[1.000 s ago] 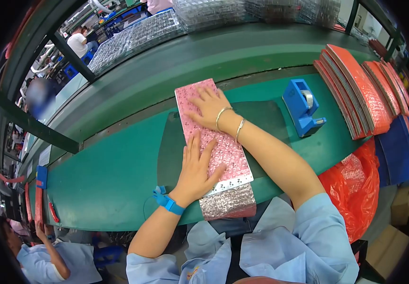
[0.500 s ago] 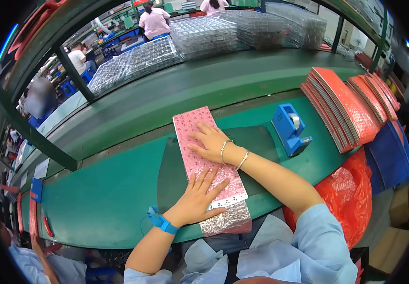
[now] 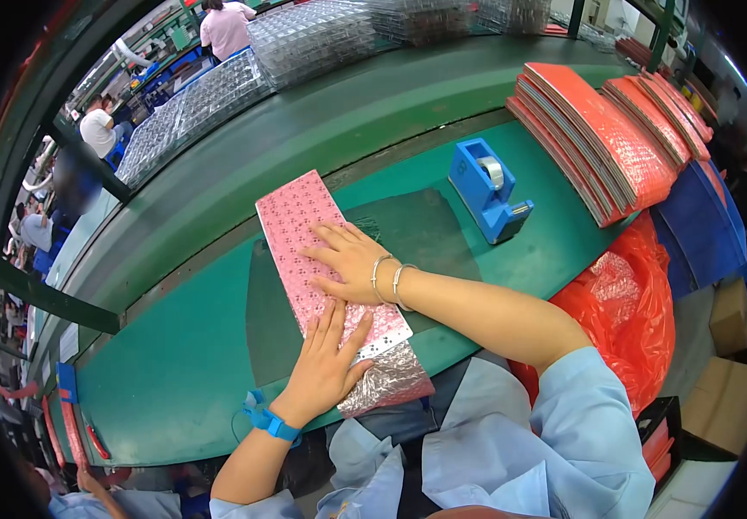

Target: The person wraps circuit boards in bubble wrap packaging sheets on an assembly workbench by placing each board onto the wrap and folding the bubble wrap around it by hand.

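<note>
A pink patterned padded envelope (image 3: 294, 209) lies slantwise on the bench before me. Near its close end runs a white strip with dark marks (image 3: 387, 340), and past that a crinkled silver flap (image 3: 386, 378) hangs over the bench edge. My right hand (image 3: 352, 266) rests flat on the envelope's middle, fingers spread and pointing left. Lower down, my left hand (image 3: 326, 362) lies flat on the close end, its fingers stretched away from me and its thumb side by the silver flap. A blue wristband (image 3: 271, 422) is on my left wrist.
A blue tape dispenser (image 3: 484, 195) stands right of the envelope. Stacks of red padded envelopes (image 3: 594, 138) lie at the right end, above a red plastic bag (image 3: 620, 303). A conveyor (image 3: 347, 121) runs behind the bench, bearing clear plastic trays (image 3: 313, 43). A co-worker's hand (image 3: 88, 482) shows lower left.
The view has shifted, so the bench items sit differently in the picture. Both hands stay flat on the envelope; my left fingers are closer together than before.
</note>
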`<action>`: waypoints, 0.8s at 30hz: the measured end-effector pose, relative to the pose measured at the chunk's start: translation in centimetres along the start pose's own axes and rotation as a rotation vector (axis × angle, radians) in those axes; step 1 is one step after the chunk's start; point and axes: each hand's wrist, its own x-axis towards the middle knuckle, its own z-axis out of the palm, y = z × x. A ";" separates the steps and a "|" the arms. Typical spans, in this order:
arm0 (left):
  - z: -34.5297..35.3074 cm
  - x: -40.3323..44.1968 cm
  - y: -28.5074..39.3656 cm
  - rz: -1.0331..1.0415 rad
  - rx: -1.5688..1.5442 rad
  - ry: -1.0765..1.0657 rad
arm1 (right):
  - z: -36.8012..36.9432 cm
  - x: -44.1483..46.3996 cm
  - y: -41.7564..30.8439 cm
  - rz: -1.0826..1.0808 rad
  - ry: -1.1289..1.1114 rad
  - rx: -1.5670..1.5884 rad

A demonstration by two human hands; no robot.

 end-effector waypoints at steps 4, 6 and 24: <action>-1.9 -0.3 0.0 -0.027 0.070 -0.010 | -0.2 0.1 0.2 0.029 -0.013 0.157; -1.9 -0.3 0.0 -0.043 0.077 -0.013 | -0.4 0.0 0.3 0.035 -0.012 0.154; 2.4 -2.2 2.3 -0.146 0.106 0.378 | -1.0 0.4 0.0 -0.068 -0.038 0.057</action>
